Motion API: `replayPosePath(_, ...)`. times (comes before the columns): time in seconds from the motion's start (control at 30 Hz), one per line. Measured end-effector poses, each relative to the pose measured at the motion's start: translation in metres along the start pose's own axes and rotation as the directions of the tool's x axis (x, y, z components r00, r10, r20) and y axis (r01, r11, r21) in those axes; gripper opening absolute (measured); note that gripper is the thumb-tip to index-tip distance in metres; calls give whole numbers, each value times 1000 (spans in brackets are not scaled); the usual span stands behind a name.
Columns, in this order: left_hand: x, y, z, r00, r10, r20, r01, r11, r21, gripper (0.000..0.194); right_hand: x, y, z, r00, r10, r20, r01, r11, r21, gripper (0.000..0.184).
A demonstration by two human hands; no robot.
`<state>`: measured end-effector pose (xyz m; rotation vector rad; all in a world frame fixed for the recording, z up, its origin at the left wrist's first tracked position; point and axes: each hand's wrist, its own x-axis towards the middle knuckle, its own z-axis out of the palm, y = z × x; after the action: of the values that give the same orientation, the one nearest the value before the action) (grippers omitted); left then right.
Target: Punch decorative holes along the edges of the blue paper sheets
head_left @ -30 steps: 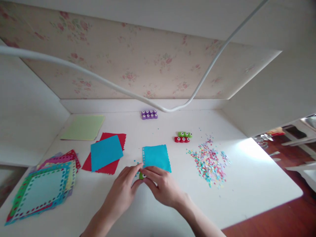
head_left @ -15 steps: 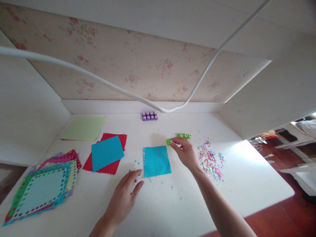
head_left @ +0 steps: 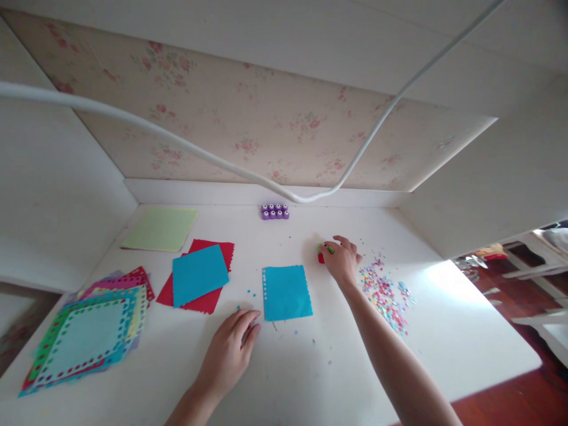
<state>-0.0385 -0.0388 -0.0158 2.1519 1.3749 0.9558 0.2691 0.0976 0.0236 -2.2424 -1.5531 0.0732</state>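
My right hand (head_left: 345,257) is over a small cluster of green craft punches (head_left: 331,249), its thumb and fingertips closed around one of them. A red part (head_left: 321,258) shows below the fingertips; the rest of the cluster is mostly hidden by the hand. My left hand (head_left: 233,343) rests on the table with fingers loosely curved and thumb apart, holding nothing. Just beyond its fingertips lies a blue paper square (head_left: 287,293), flat, with a row of punched holes down its left side and a scalloped right edge.
A blue sheet (head_left: 200,276) overlaps red paper (head_left: 222,254) at left. Further left are a pile of hole-edged sheets (head_left: 89,331) and pale green sheets (head_left: 160,229). Purple punches (head_left: 275,212) stand at the back. Confetti (head_left: 385,293) is scattered at right. A white cable (head_left: 213,160) hangs in front.
My right hand has moved right with the green punch, away from the blue square and over the other green punches. My left hand stays almost in place. The view has shifted slightly.
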Motion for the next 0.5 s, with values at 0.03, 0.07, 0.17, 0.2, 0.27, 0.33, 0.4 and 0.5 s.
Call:
replayPosePath(0.03,0,0,0,1000,3,3,-3,1000,3,21,0,0,1,1000,-2,2,2,1000,-13,30)
replayPosePath(0.07,0,-1,0,1000,4,7,-4,1000,5,20,0,1,2,1000,-5,3,5,1000,-26,30)
replayPosePath(0.17,0,-2,0,1000,8,23,-8,1000,9,21,1,-1,1,1000,-17,-5,16,999,-51,30)
replayPosePath(0.2,0,-2,0,1000,8,28,-8,1000,10,20,0,-3,0,999,-26,-25,25,998,-51,31)
replayPosePath(0.27,0,-1,0,999,9,38,-9,1000,15,19,-3,-7,-6,993,-66,-97,63,998,-30,34)
replayPosePath(0.33,1,-1,0,999,14,46,-15,1000,21,18,-14,-11,-13,976,-135,-172,142,990,28,33)
replayPosePath(0.4,2,-1,0,999,23,47,-24,999,27,17,-34,-13,-17,963,-188,-192,218,964,153,31)
replayPosePath(0.5,2,0,0,998,42,41,-44,998,39,16,-82,-13,-12,987,-150,-59,161,913,376,37)
